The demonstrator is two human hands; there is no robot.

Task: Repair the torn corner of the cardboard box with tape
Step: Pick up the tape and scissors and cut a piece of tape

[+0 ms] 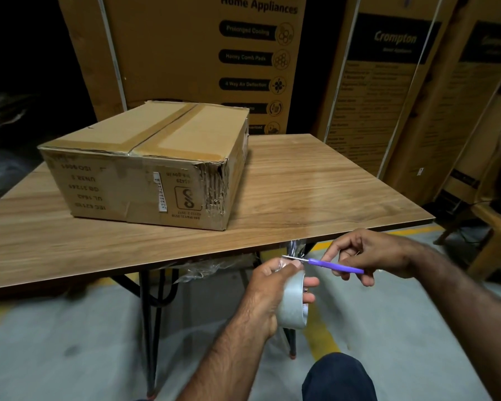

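A brown cardboard box (pixel 145 166) lies on the wooden table (pixel 315 186), its near right corner (pixel 216 186) torn and crumpled. Below the table's front edge, my left hand (pixel 272 290) grips a roll of clear tape (pixel 294 305). A strip of tape (pixel 297 248) runs from the roll up to the table edge. My right hand (pixel 368 253) holds purple-handled scissors (pixel 333 265), the blades touching the strip just above the roll. Both hands are well to the right of the box and lower than it.
Tall printed appliance cartons (pixel 203 53) stand behind the table. A wooden chair (pixel 495 227) is at the right. Crumpled clear plastic (pixel 203 270) hangs under the table by its black metal legs (pixel 149 328). My knee (pixel 339 377) shows at the bottom.
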